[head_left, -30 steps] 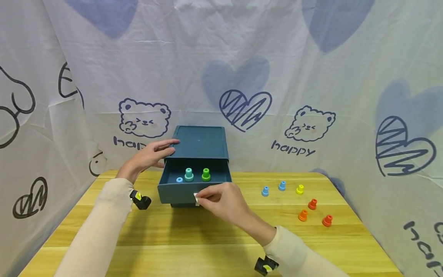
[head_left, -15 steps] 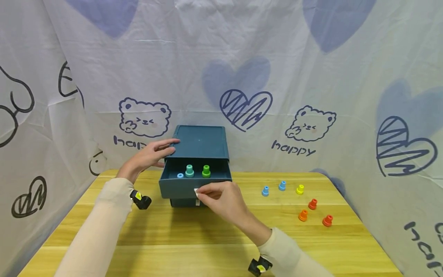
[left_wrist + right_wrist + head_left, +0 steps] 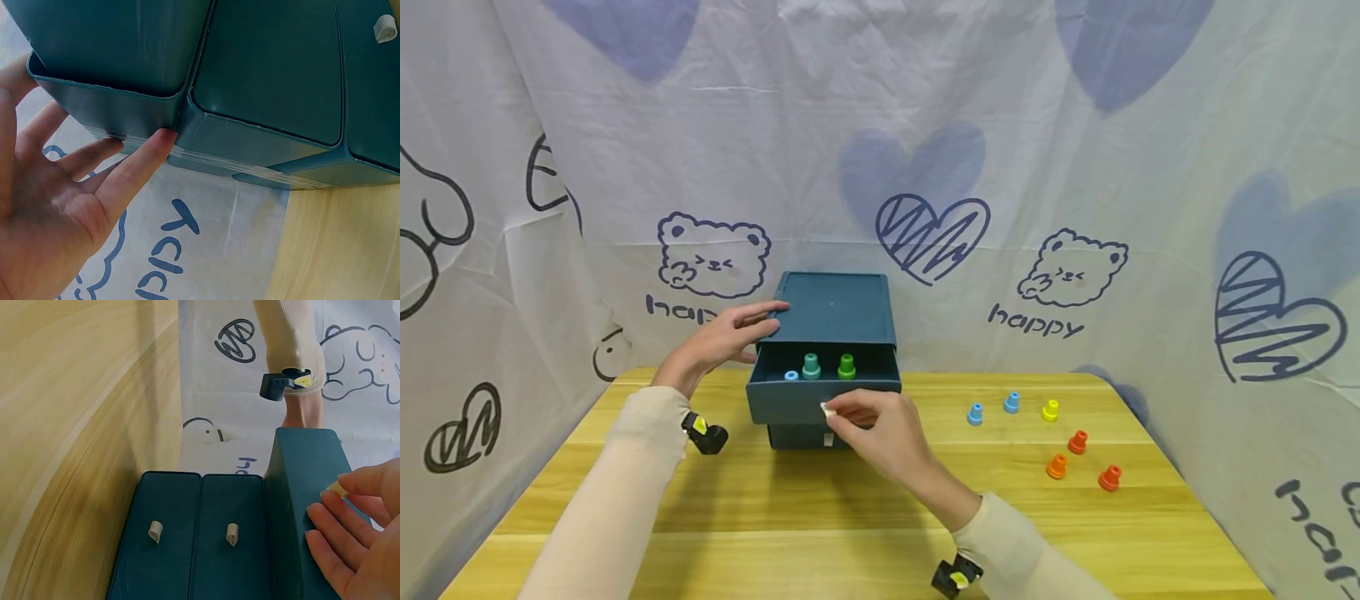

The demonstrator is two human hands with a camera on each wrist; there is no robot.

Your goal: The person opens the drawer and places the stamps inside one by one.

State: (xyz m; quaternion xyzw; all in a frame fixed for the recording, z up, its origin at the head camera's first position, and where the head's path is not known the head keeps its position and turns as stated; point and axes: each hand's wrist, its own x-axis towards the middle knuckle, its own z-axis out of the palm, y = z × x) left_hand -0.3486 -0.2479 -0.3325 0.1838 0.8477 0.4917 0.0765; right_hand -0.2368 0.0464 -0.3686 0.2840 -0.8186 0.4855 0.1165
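Observation:
A dark teal drawer cabinet (image 3: 835, 308) stands at the back of the table, its top drawer (image 3: 786, 406) partly pulled out. Inside that drawer are a teal stepped peg (image 3: 811, 367), a green one (image 3: 847, 367) and a light blue one (image 3: 792, 377), seen only at its top. My right hand (image 3: 883, 425) pinches the small white pull tab (image 3: 338, 489) on the drawer front between thumb and index finger. With fingers spread, my left hand (image 3: 718, 337) rests against the cabinet's left side and top edge; in the left wrist view its fingertips touch the side wall.
Several stepped pegs lie on the right of the wooden table (image 3: 775, 533): blue (image 3: 974, 414), yellow (image 3: 1050, 410), orange (image 3: 1056, 467) and red (image 3: 1109, 477). Two lower drawers with white tabs (image 3: 232, 534) sit shut. A printed cloth (image 3: 820, 183) hangs behind and beside the table.
The top drawer has slid some way back into the cabinet, and my right hand has moved with it, still pinching the tab. My left hand has stayed in place.

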